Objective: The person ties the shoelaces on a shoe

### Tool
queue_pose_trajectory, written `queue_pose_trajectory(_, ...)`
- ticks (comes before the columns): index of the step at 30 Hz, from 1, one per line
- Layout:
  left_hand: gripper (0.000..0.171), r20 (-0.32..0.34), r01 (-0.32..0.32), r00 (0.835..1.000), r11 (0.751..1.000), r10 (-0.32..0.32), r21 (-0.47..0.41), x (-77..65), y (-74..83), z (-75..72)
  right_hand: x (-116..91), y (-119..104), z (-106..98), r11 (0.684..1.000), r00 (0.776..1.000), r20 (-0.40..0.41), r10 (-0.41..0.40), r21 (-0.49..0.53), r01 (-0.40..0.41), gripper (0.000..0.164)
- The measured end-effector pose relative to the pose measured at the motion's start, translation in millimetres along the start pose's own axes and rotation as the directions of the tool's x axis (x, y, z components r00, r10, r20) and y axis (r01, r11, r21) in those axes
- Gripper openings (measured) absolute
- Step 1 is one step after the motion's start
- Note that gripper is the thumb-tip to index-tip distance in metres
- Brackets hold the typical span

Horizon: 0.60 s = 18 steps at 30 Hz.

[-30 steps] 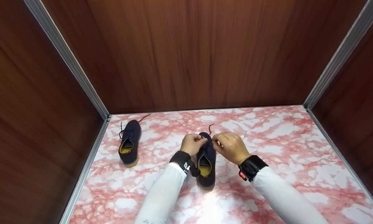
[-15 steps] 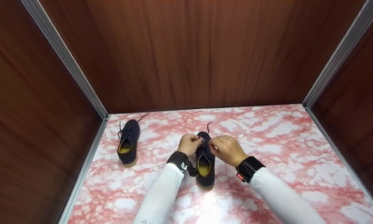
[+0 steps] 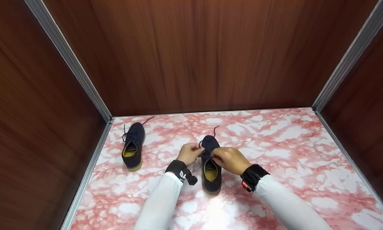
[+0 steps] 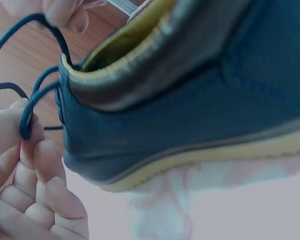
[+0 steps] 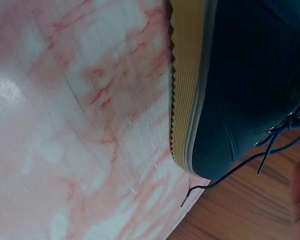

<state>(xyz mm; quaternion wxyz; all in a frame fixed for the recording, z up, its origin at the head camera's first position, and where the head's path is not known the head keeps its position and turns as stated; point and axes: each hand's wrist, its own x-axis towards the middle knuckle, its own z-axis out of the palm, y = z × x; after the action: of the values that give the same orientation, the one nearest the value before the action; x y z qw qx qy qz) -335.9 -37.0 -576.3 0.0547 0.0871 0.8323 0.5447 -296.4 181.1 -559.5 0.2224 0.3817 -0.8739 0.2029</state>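
A dark navy lace-up shoe [image 3: 212, 188] with a yellow lining stands upright, toe away from me. My left hand [image 3: 190, 154] is at its left side and pinches a loop of the dark shoelace [image 4: 31, 107] between thumb and forefinger. Over the laced front, my right hand [image 3: 232, 159] has curled fingers; in the left wrist view its fingertips [image 4: 70, 17] grip another stretch of lace. One loose lace end trails past the toe, seen in the right wrist view on the shoe's [image 5: 240, 90] far side. The knot area is partly hidden by my fingers.
A second matching shoe [image 3: 134, 159], laces loose at its sides, stands further left. Both shoes are on a red-and-white marbled surface [image 3: 290, 179]. Brown wood-look panels [image 3: 191, 57] rise at the back and both sides, with grey metal strips [image 3: 348, 60] along the corners.
Both hands have moved back from the toe toward the shoe's opening. My left hand has shifted left, drawing lace out on that side, and my right hand has moved over the laced front.
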Motion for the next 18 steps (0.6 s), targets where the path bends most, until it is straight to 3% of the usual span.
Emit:
queue_pose_trajectory(4,0.015,0.033,-0.009,0.999,1.000,0.009,0.017,-2.4,-5.1,-2.0,-2.6,5.2,-6.2,0.990,0.988,0.083,0.128,0.047,-0.132,0.012)
queue_pose_trajectory(9,0.016,0.052,-0.011,0.999,1.000,0.009,0.025,-4.8,-9.7,-2.3,-6.1,19.5,-9.8,0.956,0.956,0.105,0.273,0.083,-0.282,0.010)
queue_pose_trajectory(14,0.015,0.056,-0.004,0.998,1.000,0.003,0.024,-5.9,-13.7,-1.6,-5.2,28.4,-8.7,0.858,0.881,0.119,0.458,0.199,-0.473,0.005)
queue_pose_trajectory(18,0.014,0.051,0.000,0.999,1.000,-0.001,0.028,-5.7,-14.6,-1.3,-1.7,29.4,-7.2,0.779,0.821,0.185,0.541,0.259,-0.571,0.006)
